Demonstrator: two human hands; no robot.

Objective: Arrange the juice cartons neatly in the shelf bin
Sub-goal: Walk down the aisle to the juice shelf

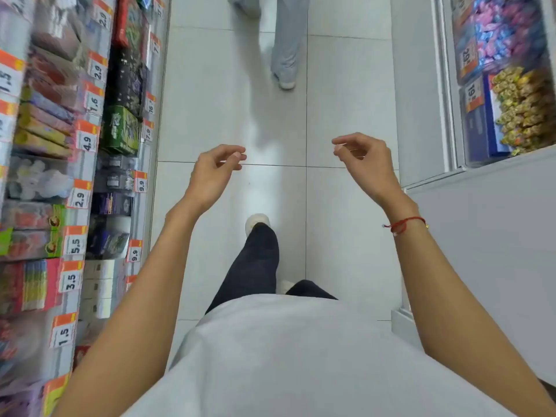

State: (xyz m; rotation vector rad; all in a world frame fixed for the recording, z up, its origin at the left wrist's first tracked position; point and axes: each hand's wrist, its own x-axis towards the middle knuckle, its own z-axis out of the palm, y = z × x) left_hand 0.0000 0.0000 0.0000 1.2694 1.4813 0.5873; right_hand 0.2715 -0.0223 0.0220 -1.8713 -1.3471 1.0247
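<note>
No juice cartons and no shelf bin show in the head view. My left hand (215,171) hangs in the air over the white tiled floor, fingers loosely curled, holding nothing. My right hand (362,159) is raised at the same height to the right, fingers loosely curled and apart, also holding nothing. A red string bracelet (404,224) sits on my right wrist. Below the hands I see my white shirt, dark trousers and a white shoe stepping forward.
Shelves (90,164) with packaged goods and orange price tags line the left side. A white freezer cabinet (481,188) with wrapped sweets stands on the right. Another person's legs (285,46) in light grey trousers are ahead in the aisle.
</note>
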